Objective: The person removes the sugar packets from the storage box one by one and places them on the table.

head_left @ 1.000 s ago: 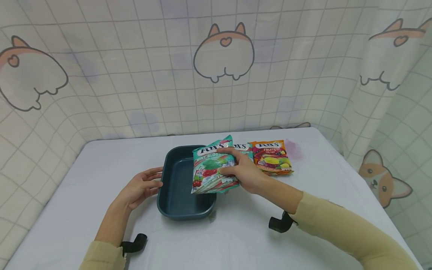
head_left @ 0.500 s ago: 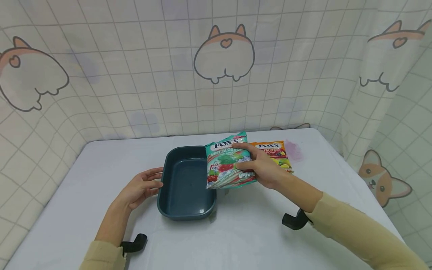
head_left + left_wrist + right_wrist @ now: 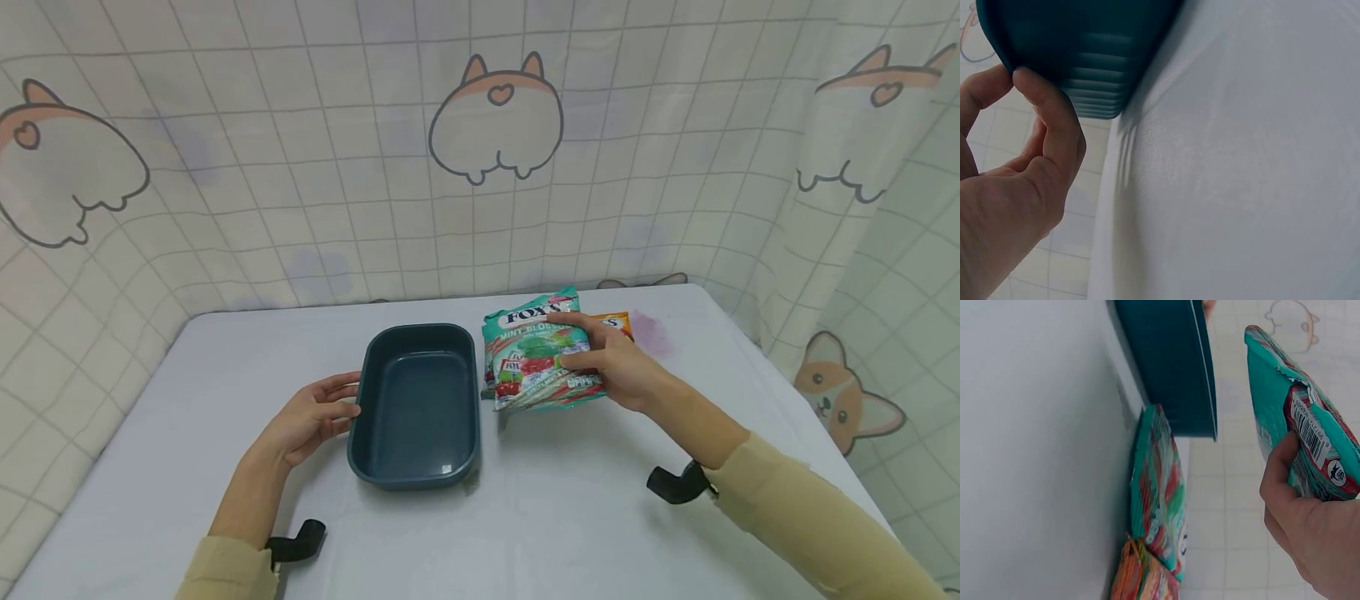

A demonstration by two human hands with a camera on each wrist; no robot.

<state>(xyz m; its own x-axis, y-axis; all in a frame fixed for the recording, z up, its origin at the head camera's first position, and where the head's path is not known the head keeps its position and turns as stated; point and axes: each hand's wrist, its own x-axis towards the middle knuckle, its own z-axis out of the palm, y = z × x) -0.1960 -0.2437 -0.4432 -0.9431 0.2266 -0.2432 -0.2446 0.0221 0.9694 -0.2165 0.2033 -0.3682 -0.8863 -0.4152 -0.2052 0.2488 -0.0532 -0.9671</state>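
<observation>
The right hand (image 3: 622, 371) pinches a green candy bag (image 3: 536, 362) just right of the blue tub (image 3: 415, 404), thumb in front, fingers (image 3: 581, 321) curled over its top. The left hand (image 3: 311, 417) rests open, fingertips touching the tub's left wall.

Orange candy bag (image 3: 617, 322) on white table (image 3: 562, 517); corgi-print curtain (image 3: 300, 167).

— What's held? 
— A teal mint candy bag (image 3: 542, 362), printed with red and green, raised off the worktop and tilted, just right of the tray.
— And the tray (image 3: 417, 407)? 
— Dark blue-green, rounded rectangle, upright, nothing inside it.
</observation>
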